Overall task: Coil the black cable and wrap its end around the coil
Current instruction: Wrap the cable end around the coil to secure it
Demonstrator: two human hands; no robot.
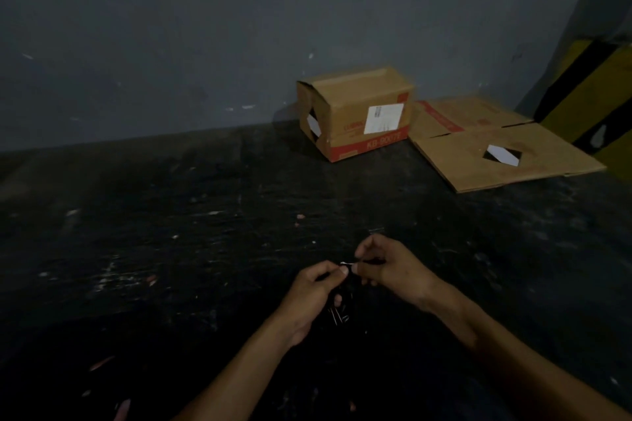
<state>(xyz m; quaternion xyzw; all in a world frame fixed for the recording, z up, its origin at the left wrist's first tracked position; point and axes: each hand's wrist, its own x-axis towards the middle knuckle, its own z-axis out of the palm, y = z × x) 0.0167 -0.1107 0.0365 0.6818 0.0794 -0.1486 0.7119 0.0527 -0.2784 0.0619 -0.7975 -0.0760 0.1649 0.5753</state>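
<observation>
From the head camera, both hands meet low in the frame, at about five o'clock from the middle. The left hand (316, 287) has its fingers (337, 271) curled and pinched on the black cable (338, 313), which hangs in a dim bunch below the palm; its exact loops are too dark to make out. The right hand (388, 265) pinches a thin stretch of the same cable, with a small pale glint at the pinch between the two thumbs.

To do this step well, I judge the left hand should keep the bunch gripped firmly while the right feeds the free end around it in snug, even turns, keeping tension so the loops do not spring apart.

The cable looks thin, supple and matte. The desk (171, 232) is black, scuffed and flecked with pale scratches. At one o'clock stands a cardboard box (355, 113), brown with a red band and white label; just beside it, toward two o'clock, lies flattened cardboard (496, 154). The wall (205, 27) behind is dull grey.
</observation>
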